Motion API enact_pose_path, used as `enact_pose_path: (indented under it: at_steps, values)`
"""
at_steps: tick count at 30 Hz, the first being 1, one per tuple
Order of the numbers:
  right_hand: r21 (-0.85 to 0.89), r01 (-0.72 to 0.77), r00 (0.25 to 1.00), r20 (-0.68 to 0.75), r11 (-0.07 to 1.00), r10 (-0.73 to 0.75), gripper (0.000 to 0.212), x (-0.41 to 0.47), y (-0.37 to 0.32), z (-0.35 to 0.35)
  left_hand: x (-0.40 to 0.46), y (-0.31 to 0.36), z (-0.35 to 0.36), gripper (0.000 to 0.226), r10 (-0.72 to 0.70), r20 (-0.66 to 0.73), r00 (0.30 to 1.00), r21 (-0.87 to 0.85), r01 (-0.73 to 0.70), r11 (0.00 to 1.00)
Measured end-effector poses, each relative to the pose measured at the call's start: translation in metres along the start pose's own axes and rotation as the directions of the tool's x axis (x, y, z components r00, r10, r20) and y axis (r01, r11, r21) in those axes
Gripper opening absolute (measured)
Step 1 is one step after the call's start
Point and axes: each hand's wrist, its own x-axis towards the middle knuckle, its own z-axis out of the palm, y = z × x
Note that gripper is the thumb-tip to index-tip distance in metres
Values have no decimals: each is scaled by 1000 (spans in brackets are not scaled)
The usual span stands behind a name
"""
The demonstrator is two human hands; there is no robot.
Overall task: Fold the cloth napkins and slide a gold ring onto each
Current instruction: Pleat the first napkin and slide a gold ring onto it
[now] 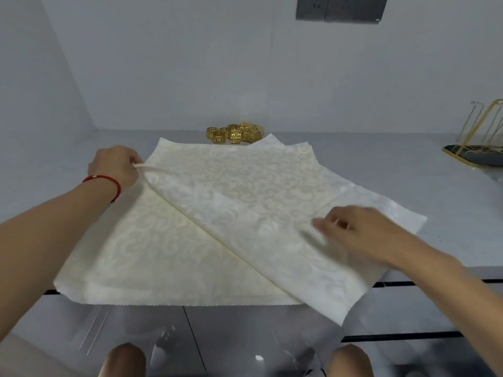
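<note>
Cream patterned cloth napkins lie stacked on the grey counter (81, 148). The top napkin (245, 202) is turned askew over the lower napkins (141, 251), and its near corner hangs past the counter's front edge. My left hand (114, 167), with a red cord on the wrist, pinches the top napkin's left corner. My right hand (353, 232) lies on the napkin's right part, fingers extended and blurred. A heap of several gold rings (235, 133) sits behind the napkins by the wall.
A gold wire rack on a dark base (473, 156) stands at the counter's far right. The wall rises close behind the rings, with dark sockets (341, 8) high up. My knees show below the counter's front edge.
</note>
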Motion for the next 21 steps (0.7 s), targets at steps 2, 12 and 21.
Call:
enact_pose_path:
  at_steps: [2, 12, 21]
  values:
    - [-127, 23, 991, 135, 992, -6, 54, -11, -19, 10, -10, -7, -4, 26, 15, -6, 1000, 0, -15, 1000]
    - [-36, 361, 928, 107, 932, -356, 25, 6, -57, -19, -50, -12, -31, 36, 242, -66, 968, -53, -246, 968]
    - [40, 370, 924, -124, 928, -363, 34, 178, -115, -32, -54, 139, 5, 42, 289, 477, 830, -562, 35, 827]
